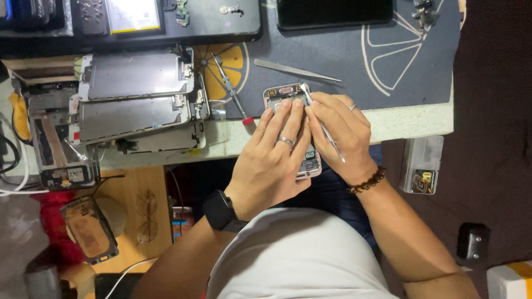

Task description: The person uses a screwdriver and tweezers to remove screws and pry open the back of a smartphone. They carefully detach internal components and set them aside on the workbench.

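An opened phone body (284, 92) with a pinkish frame lies at the near edge of the desk, partly over my lap. My left hand (271, 155), with a ring and a black wristwatch, rests on it and presses down with the fingertips near its top. My right hand (341, 133), wearing a ring and a bead bracelet, grips thin metal tweezers (327, 135) whose tip meets the phone's upper part beside my left fingertips. Most of the phone's inside is hidden under both hands.
A red-tipped screwdriver (231, 91) and a second pair of tweezers (296, 71) lie on the dark work mat (388, 61). Stacked phone screen frames (136, 102) sit at left. A dark phone (332, 12) lies at the top, a small plastic box (421, 165) at right.
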